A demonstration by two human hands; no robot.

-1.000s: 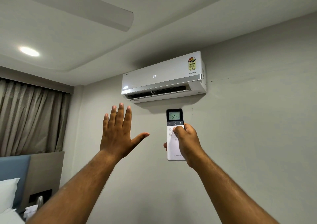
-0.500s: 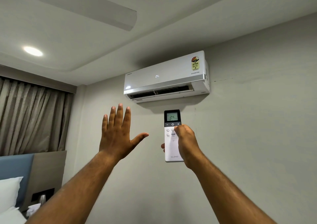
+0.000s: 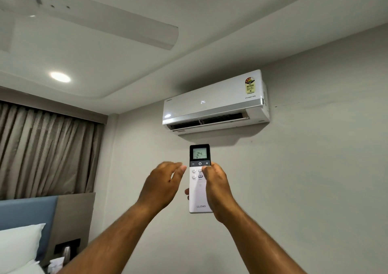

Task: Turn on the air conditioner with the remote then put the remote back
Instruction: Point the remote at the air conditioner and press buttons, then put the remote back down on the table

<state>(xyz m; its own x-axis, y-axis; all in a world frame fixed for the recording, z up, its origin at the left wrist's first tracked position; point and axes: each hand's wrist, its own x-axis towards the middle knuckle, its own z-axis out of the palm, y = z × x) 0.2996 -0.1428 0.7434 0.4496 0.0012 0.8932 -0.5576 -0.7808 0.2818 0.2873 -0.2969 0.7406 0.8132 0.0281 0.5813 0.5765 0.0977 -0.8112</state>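
Note:
A white air conditioner (image 3: 214,101) hangs high on the wall, its front lit with "24" and its lower flap open. Below it I hold a white remote (image 3: 199,192) upright, its dark screen reading "24". My right hand (image 3: 216,187) is shut on the remote, thumb lying over the buttons under the power key. My left hand (image 3: 162,183) is just left of the remote, fingers loosely apart and curved toward it, blurred, holding nothing; its fingertips are very close to the remote's edge.
A ceiling fan blade (image 3: 117,24) and a round ceiling light (image 3: 60,77) are overhead. Brown curtains (image 3: 46,152) hang at left. A blue headboard (image 3: 27,210), a white pillow (image 3: 19,244) and a wall socket panel (image 3: 67,248) sit at lower left.
My left hand has dropped from a raised, spread palm and swung right toward the remote. The remote and right hand have stayed nearly in place.

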